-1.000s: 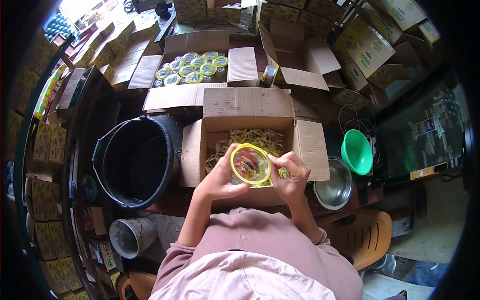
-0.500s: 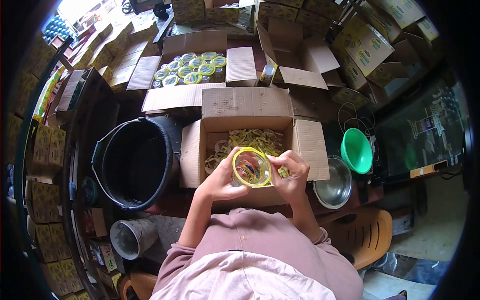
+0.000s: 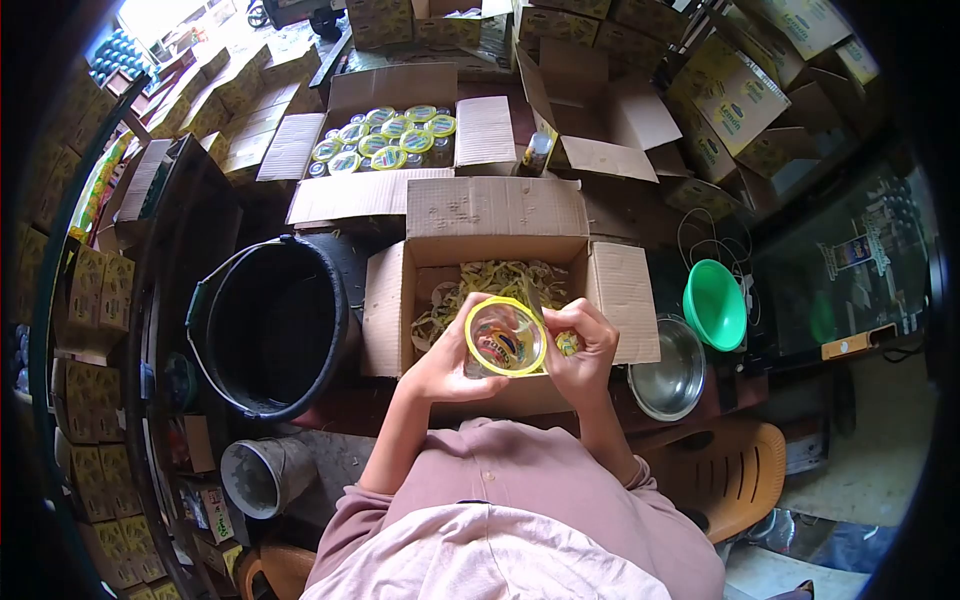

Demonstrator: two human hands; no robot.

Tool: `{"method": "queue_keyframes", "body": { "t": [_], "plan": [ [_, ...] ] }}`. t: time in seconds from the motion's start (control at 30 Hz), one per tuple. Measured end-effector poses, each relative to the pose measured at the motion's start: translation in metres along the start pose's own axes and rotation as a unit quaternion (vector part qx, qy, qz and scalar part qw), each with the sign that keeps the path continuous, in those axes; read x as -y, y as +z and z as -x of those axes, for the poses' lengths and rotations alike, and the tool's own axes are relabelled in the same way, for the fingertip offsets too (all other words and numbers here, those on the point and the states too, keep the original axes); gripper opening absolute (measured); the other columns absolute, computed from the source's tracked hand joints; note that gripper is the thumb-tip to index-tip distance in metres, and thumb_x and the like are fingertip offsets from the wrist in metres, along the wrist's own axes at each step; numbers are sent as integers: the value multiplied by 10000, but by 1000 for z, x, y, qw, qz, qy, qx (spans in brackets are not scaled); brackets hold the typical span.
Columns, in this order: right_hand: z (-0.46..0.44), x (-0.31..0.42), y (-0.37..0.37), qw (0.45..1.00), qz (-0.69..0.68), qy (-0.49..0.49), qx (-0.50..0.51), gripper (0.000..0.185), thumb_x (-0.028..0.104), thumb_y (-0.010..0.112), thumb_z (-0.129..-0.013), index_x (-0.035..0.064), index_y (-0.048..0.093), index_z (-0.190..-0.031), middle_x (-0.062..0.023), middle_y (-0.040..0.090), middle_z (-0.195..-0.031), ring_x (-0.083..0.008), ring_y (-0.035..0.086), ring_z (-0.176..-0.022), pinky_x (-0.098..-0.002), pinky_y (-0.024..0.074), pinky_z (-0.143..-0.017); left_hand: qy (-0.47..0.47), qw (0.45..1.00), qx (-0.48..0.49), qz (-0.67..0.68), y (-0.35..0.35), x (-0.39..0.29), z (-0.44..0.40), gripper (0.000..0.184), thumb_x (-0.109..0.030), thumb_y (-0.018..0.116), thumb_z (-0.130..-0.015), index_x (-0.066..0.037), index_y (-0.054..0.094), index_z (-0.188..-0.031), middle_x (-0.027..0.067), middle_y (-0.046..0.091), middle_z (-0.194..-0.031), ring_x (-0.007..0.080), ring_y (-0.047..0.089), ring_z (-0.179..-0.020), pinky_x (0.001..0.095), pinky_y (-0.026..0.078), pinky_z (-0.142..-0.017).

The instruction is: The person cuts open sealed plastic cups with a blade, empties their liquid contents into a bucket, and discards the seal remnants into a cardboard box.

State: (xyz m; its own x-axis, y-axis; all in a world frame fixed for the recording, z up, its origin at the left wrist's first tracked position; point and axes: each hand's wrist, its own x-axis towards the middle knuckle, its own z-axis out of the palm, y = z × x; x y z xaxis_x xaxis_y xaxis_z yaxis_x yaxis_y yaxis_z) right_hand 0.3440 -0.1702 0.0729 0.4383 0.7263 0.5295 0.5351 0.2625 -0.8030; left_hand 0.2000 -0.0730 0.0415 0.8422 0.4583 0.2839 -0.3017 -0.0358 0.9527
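Observation:
A clear plastic cup (image 3: 507, 352) with a yellow rim and printed lettering is tilted so that its round mouth faces me. My left hand (image 3: 447, 362) is wrapped around its left side, thumb below. At the right edge of the rim, my right hand (image 3: 582, 350) is closed, thumb and finger pinched by the cup. A crumpled yellow wrapper piece (image 3: 569, 343) shows within its curled fingers. Just beneath both hands is an open cardboard box (image 3: 495, 212), holding a heap of yellow-green strips (image 3: 490, 278).
Left of the box stands a black bucket (image 3: 270, 330); a grey bucket (image 3: 262, 478) is lower. To the right are a metal bowl (image 3: 668, 370) and green bowl (image 3: 715, 305). Behind, a carton (image 3: 390, 75) holds several yellow-lidded cups (image 3: 390, 135). An orange chair (image 3: 725, 470) stands right.
The cup's rim now faces me more evenly, with a thin strip standing up beside my right thumb. Both hands keep their hold; the view has shifted slightly.

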Motion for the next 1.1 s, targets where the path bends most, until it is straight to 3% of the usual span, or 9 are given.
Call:
{"method": "queue_keyframes", "body": {
  "t": [0.17, 0.2, 0.3, 0.43, 0.67, 0.87, 1.1],
  "plan": [
    [5, -1, 2, 999, -20, 12, -24, 167, -115, 644, -668, -10, 598, -789, -46, 516, -689, -91, 529, -609, -207, 413, -538, -12, 999, -48, 1, 4, 4, -1, 820, -118, 816, -593, -52, 251, -1184, 85, 491, -1020, 169, 510, -967, 299, 426, -874],
    [6, -2, 2, 999, -27, 15, -29, 161, -114, 642, -670, -13, 593, -786, -48, 515, -691, -93, 528, -607, -208, 413, -538, 44, 998, -40, -13, 3, 6, -3, 729, -77, 781, -627, -57, 289, -1165, 91, 493, -1026, 170, 509, -986, 309, 432, -876],
    [10, 3, 2, 999, -15, 10, -50, 138, -87, 664, -671, -6, 612, -770, -67, 560, -661, -117, 577, -577, -221, 469, -526, 50, 995, -75, -38, 4, 6, -5, 684, -56, 763, -639, -58, 321, -1161, 90, 494, -1037, 172, 505, -1007, 305, 430, -877],
    [14, 4, 3, 998, 26, -6, -63, 134, -90, 658, -673, -5, 613, -766, -67, 557, -661, -121, 572, -569, -228, 463, -517, 29, 994, -104, -16, 9, 10, -2, 670, -32, 728, -659, -50, 331, -1199, 83, 491, -1069, 168, 501, -1020, 295, 423, -883],
    [8, 1, 0, 998, 19, -13, -58, 165, -89, 658, -672, 1, 634, -808, -63, 552, -657, -123, 564, -558, -229, 446, -514, 21, 998, -41, -37, 10, 5, 1, 626, -10, 654, -664, -34, 348, -1209, 94, 493, -1099, 156, 518, -992, 290, 423, -885],
    [13, 0, 0, 998, -13, 7, -58, 172, -99, 655, -660, -2, 631, -800, -61, 553, -662, -117, 565, -570, -224, 438, -526, 6, 998, -63, -9, 6, 5, 1, 608, -42, 658, -667, -27, 361, -1198, 96, 493, -1089, 153, 521, -984, 298, 421, -891],
    [8, -2, -3, 999, -34, 17, -38, 181, -101, 654, -660, -5, 624, -809, -62, 555, -666, -116, 571, -581, -224, 446, -536, 22, 999, -9, -39, 7, 0, -1, 629, -94, 693, -668, -26, 356, -1195, 86, 475, -1082, 168, 517, -1004, 301, 420, -898]
  ]
}}
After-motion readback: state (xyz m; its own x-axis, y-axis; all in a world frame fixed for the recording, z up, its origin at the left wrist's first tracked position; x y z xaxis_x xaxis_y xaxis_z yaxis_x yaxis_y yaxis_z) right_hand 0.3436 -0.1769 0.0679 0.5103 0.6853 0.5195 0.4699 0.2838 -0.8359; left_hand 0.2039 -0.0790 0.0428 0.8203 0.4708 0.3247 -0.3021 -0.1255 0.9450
